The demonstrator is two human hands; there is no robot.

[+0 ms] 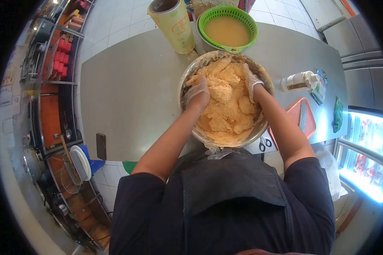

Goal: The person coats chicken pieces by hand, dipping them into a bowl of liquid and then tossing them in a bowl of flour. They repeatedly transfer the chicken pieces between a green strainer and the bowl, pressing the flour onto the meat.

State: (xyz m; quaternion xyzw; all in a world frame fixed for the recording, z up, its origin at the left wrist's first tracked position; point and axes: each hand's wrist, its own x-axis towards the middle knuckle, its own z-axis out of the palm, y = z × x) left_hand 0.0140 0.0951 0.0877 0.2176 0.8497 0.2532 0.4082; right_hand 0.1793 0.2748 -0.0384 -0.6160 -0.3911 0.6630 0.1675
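Note:
A large metal bowl (pixel 184 79) stands at the table's near edge, filled with orange-tinted flour and several lumpy, flour-coated pieces (pixel 225 91). Both of my hands are inside it, in clear plastic gloves. On the left of the heap, my left hand (pixel 196 91) touches the coated pieces, its flour-covered fingers apart and partly buried. Against the right side, my right hand (pixel 253 83) rests with fingers stretched along the heap and their tips partly hidden in flour. What lies under the heap is hidden.
Beyond the bowl are a green strainer basket (pixel 252 29) around cloudy liquid and a tall yellow container (pixel 174 27). To the right lie a clear bottle (pixel 300 81), a pink tray (pixel 312 121) with a knife (pixel 302 114), and scissors (pixel 265 143). A phone (pixel 101 145) is at the left edge.

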